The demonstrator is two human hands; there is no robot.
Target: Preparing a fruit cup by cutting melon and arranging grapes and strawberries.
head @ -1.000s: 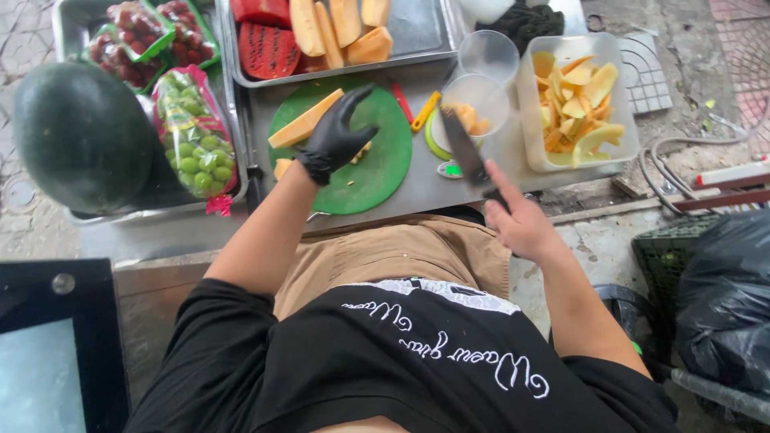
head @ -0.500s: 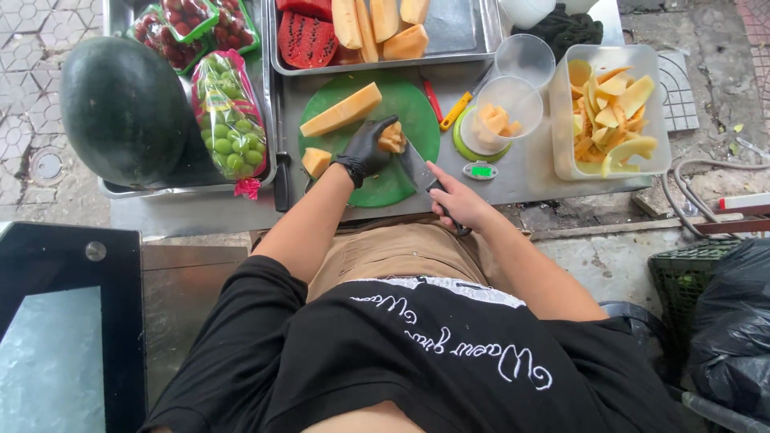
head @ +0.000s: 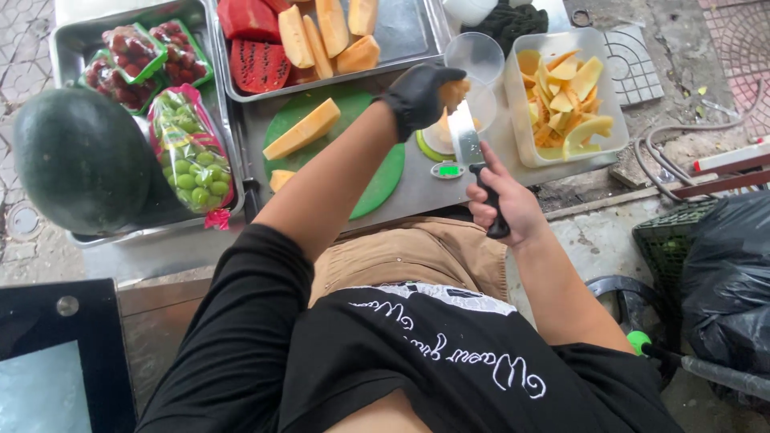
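Fruit counts on the worktop

One watermelon (head: 80, 158), one bag of green grapes (head: 190, 152), two red grape packs (head: 132, 52), two cups (head: 479, 56), one knife (head: 467, 143), one board (head: 377, 172).

Soft, even daylight fills the scene, bright without harsh shadows; only faint, diffuse shade lies under the forearms. The steel trays (head: 401, 36) and the table (head: 417, 188) give off a pale sheen, and the knife blade (head: 464, 136) catches a whitish glare. Focus is sharp at the centre, while straight lines bow and stretch towards the frame edges.
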